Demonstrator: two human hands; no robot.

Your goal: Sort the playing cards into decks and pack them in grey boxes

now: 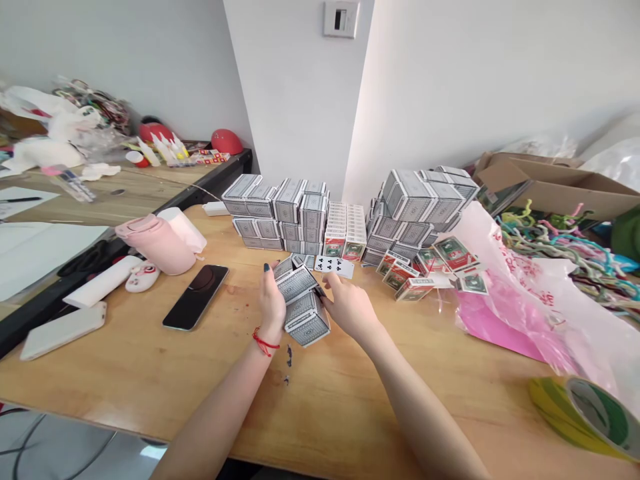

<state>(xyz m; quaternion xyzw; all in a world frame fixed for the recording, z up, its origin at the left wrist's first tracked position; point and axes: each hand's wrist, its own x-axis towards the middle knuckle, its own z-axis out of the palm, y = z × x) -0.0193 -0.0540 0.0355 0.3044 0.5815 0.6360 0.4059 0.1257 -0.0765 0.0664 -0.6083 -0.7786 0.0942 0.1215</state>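
Between my left hand and my right hand is a tilted group of grey-patterned playing-card packs, and both hands press against it. My left fingertips are on its upper left end, and my right fingers are on its upper right end. Just beyond them, a loose club card lies face up on the wooden table. Stacked walls of matching packs rise behind it. Several green-and-red card boxes lie scattered to the right of my right hand.
A black smartphone, pink bottle, and white power bank lie left. On the right are a pink plastic bag, a tape roll, colored pipe cleaners, and a cardboard box. A cluttered desk stands back left.
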